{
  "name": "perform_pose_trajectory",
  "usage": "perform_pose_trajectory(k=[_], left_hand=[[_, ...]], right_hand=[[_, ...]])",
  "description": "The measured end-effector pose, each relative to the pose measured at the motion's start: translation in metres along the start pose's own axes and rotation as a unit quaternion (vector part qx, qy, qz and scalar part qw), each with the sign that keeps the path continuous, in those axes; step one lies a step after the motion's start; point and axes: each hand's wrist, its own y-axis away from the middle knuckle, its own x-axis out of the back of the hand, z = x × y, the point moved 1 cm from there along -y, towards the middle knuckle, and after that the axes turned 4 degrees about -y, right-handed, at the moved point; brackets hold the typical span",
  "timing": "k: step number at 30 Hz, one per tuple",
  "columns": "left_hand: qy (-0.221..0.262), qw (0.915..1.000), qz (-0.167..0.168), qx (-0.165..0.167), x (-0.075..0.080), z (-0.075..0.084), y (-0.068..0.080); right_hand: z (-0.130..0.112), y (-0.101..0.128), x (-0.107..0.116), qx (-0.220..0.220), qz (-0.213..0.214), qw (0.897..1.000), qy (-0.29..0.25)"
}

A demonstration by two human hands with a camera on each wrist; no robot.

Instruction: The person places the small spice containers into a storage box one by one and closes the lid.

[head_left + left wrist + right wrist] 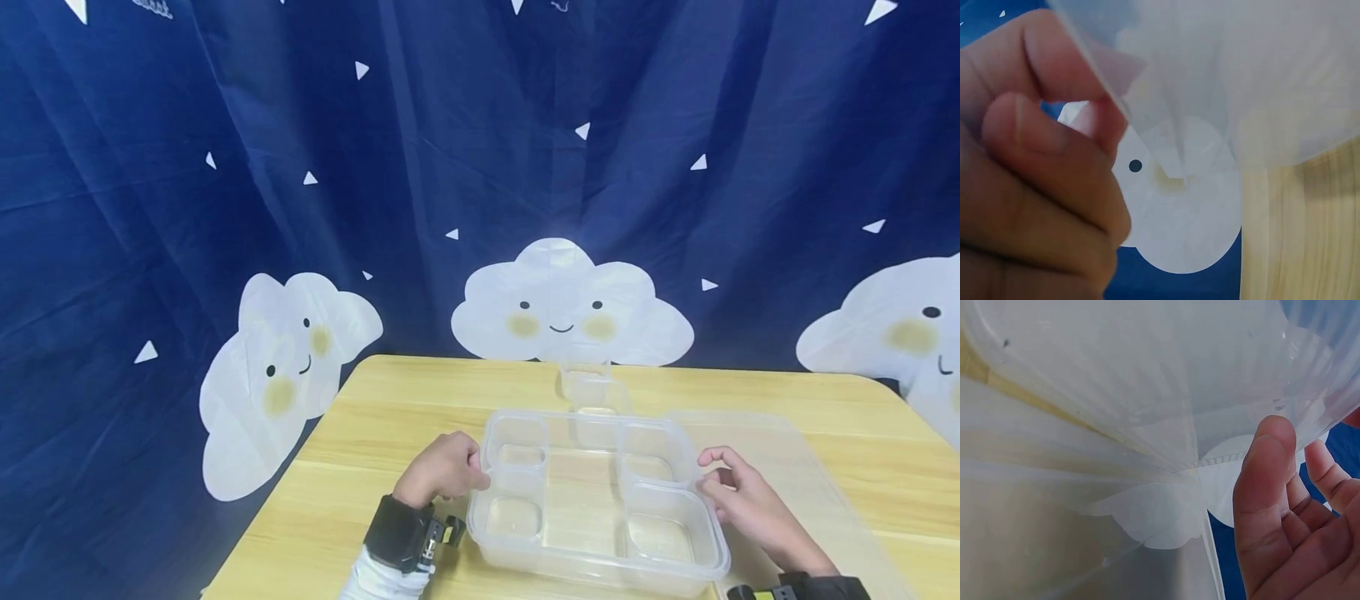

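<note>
Clear, slightly frosted plastic makes up the one rectangular compartment tray (600, 508) between our hands; it sits on the near half of the pale wooden table (397, 400), its rounded rim catching the light and the wood grain showing through its floor. We count four small rounded compartments, two along each short side, with one larger open section running down the middle. Our left hand (444, 471) is at the tray's left edge, fingers curled, and the left wrist view shows the thumb and fingertips pinching the thin translucent rim (1110, 94). Our right hand (738, 500) lies at the tray's right edge with the fingers loosely bent and spread; from the right wrist view the thumb (1266, 487) rests against the plastic wall while the other fingers stand free beside it, so we see a touch there, not a closed grasp. Under and to the right of the tray lies one flat transparent lid (817, 475), reaching toward the table's right side. Behind the tray, near the far table edge, stands one small clear plastic cup (587, 379). We wear one dark wrist strap on each arm, two in all. Behind the table hangs a dark blue curtain (450, 150) printed with small white triangles and three smiling white clouds.
</note>
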Motion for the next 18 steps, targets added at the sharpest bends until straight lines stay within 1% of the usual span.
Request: perform_pose_trajectory(k=[6,8,12,15,18], left_hand=[[0.008,0.9996,0.002,-0.029,0.0016,-0.0018,-0.0015],[0.022,0.9991,0.003,-0.036,0.0027,-0.0016,-0.0026],[0.067,0.9961,0.009,-0.057,0.0044,-0.0011,-0.0041],[0.101,0.9929,0.007,-0.061,0.0050,-0.0014,-0.0042],[0.113,0.9918,0.008,-0.060,0.0055,-0.0021,-0.0048]], right_hand=[[-0.0008,-0.0002,-0.0011,0.000,-0.004,1.000,-0.004],[-0.0008,-0.0002,-0.0013,0.002,-0.001,1.000,-0.001],[-0.0009,-0.0004,-0.0016,0.005,0.004,1.000,0.005],[-0.0010,0.0000,-0.0016,0.004,0.002,1.000,0.002],[-0.0009,0.0005,-0.0014,0.002,-0.001,1.000,-0.004]])
